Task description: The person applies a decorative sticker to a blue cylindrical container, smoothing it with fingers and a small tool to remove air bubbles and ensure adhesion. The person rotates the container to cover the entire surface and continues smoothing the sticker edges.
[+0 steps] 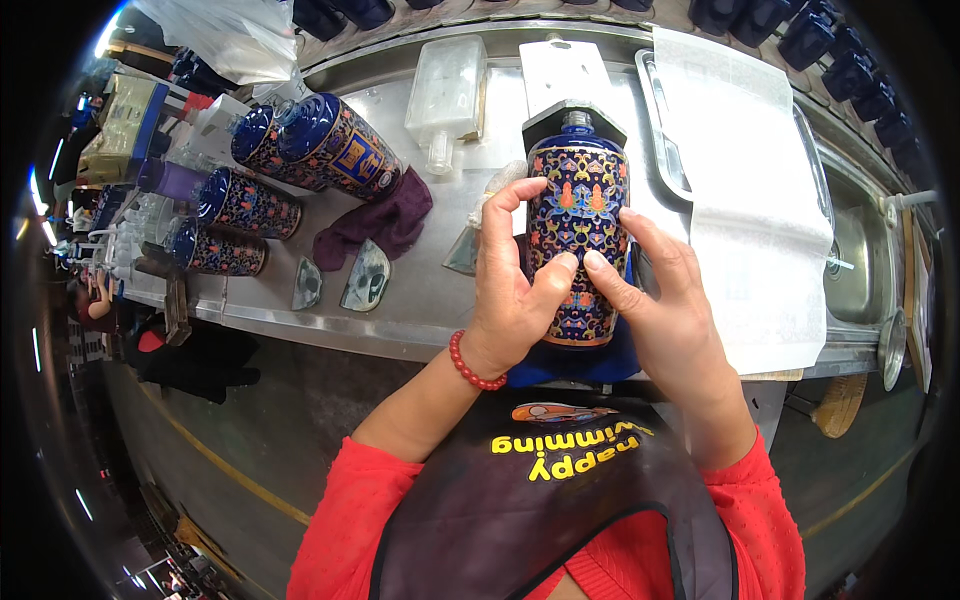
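A dark blue bottle (577, 235) covered in a colourful floral pattern lies on its back in front of me, its neck pointing away. My left hand (515, 275) grips its left side, index finger curved over the edge and thumb pressed on the patterned face. On the other side, my right hand (668, 290) has its thumb on the lower middle of the pattern and its fingers along the right edge. Both thumb tips are close together. A dark angular support (548, 122) sits by the bottle's neck, and blue cloth (600, 368) shows beneath its base.
White paper sheets (765, 230) cover the bench to the right, beside a metal sink (855, 250). A clear empty bottle (445, 95) lies at the back. Several patterned bottles (345, 150) stand left by a purple cloth (385, 225). Two greenish scraper-like pieces (366, 276) lie near the front edge.
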The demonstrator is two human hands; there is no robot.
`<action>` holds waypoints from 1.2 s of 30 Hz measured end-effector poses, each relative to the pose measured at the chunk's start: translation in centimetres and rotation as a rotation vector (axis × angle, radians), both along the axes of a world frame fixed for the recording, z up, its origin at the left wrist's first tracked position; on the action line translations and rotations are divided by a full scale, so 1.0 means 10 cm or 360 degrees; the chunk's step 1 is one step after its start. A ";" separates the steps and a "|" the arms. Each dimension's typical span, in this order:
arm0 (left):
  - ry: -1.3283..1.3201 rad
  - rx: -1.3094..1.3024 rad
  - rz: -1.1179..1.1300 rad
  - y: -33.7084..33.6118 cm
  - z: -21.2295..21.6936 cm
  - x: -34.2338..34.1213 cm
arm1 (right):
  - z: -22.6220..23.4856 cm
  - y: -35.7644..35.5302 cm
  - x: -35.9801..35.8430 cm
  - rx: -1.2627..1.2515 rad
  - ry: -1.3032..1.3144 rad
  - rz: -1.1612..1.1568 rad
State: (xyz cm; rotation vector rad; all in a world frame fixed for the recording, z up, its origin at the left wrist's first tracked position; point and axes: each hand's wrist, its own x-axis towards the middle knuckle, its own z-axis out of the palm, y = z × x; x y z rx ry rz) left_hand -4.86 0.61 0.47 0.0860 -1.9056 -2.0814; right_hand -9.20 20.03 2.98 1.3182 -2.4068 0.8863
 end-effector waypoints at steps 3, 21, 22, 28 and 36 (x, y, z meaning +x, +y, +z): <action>-0.0036 0.0028 0.0004 -0.01 -0.02 0.00 | 0.00 -0.01 0.02 -0.0012 -0.0090 -0.0052; 0.0087 -0.0072 0.0045 0.01 -0.06 -0.02 | -0.08 0.02 0.03 -0.0032 -0.0038 -0.0019; 0.0083 -0.0078 0.0038 0.01 -0.06 -0.02 | -0.07 0.02 0.03 -0.0046 -0.0047 -0.0025; 0.0116 -0.0100 0.0052 0.01 -0.06 -0.02 | -0.04 0.02 0.02 -0.0008 -0.0006 0.0000; 0.0016 0.0372 -0.0011 0.02 -0.08 0.00 | -0.09 -0.02 0.01 -0.0104 -0.0178 -0.0104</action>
